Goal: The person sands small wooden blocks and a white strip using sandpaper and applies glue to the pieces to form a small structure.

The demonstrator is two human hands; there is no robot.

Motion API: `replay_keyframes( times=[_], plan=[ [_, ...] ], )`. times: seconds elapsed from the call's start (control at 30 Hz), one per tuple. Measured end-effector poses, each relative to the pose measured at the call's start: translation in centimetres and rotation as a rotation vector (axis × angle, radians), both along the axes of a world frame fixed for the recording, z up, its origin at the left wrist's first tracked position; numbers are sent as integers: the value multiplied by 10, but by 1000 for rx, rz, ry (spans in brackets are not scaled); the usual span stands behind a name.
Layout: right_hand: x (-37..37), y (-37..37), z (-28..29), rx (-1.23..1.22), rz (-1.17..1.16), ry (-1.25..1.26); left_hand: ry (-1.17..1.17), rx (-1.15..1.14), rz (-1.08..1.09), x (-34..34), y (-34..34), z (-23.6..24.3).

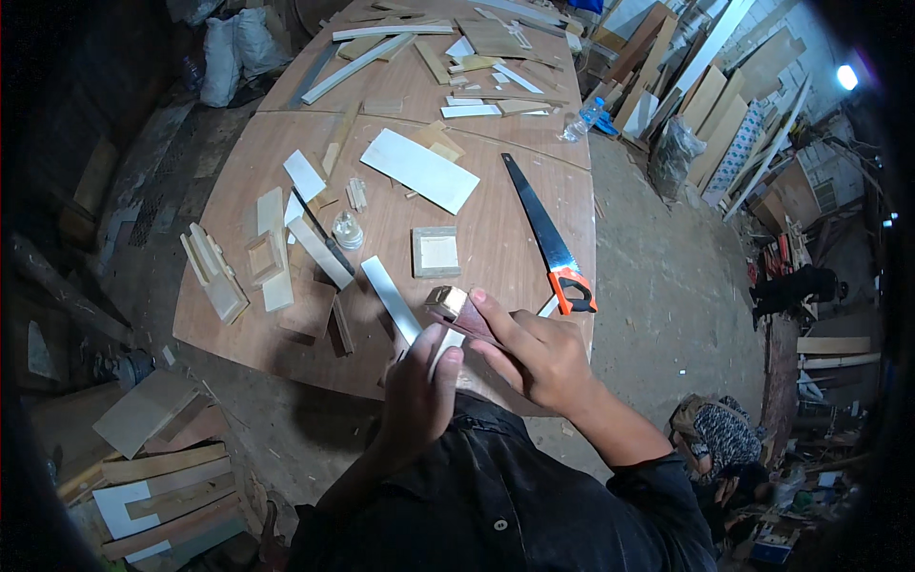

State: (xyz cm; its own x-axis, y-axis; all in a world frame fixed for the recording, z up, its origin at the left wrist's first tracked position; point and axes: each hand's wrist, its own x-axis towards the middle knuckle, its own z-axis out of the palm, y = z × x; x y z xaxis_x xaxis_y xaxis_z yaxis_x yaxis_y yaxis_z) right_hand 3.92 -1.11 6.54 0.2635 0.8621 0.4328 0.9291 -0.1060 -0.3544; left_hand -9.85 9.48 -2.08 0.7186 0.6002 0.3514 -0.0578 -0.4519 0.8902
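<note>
My left hand is closed around a small pale wooden piece, its thumb along the side. In my right hand is a wooden block with reddish-brown sandpaper, gripped between thumb and fingers. The sandpaper meets the pale piece at the table's near edge; my fingers hide part of the contact. A white strip lies just beyond my left hand. Farther off, a square wooden frame rests flat. The hand saw with an orange and black handle lies to the right.
The wooden table carries a white board, a small clear jar and many offcuts. A plastic bottle is at its right edge. Boards lean on the right wall; wood scraps are piled at lower left.
</note>
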Motion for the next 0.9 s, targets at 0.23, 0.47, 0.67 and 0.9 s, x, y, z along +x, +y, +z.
replay_keyframes(
  times=[0.23,0.47,0.67,0.9],
  plan=[
    [5,-6,-2,34,7,35,-33,-54,-46,2,-4,1],
    [5,-16,-4,29,-2,89,-92,-98,-92,4,-6,7],
    [2,-20,-4,-11,-22,99,5,-229,-61,0,-2,7],
    [9,-31,-2,-27,-57,5,148,-385,-123,-5,5,15]
  ],
)
